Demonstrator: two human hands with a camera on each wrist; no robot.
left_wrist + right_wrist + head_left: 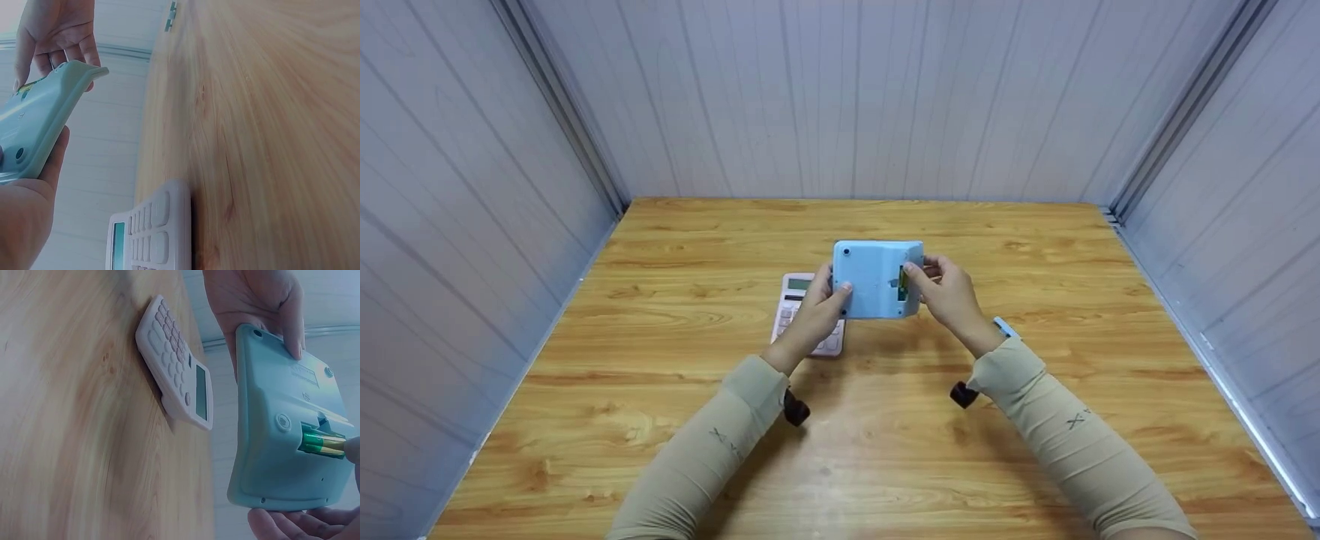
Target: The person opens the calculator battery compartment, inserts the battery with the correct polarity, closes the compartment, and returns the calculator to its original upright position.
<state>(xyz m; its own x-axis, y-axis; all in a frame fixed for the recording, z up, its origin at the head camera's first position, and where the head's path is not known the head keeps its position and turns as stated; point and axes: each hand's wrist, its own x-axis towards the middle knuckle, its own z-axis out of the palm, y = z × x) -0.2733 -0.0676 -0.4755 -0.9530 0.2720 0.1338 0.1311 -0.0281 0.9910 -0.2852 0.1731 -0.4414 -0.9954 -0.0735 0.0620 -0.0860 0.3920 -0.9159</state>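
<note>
A light blue calculator [874,281] is held above the table with its back turned up. My left hand [819,309] grips one end, thumb on the back and fingers underneath. At the other end, my right hand [950,296] has its fingers behind the edge and its thumb at the uncovered battery compartment. A green and gold battery [322,443] lies in that compartment, with the right thumb over its end in the right wrist view. The calculator's keys and screen face away and are hidden.
A pink calculator [185,396] rests face up on the wooden table [855,465], partly behind my left hand. Near my right wrist lies a small light blue piece [1006,328], partly covered by the sleeve. Panelled walls [840,97] border the table's back and sides.
</note>
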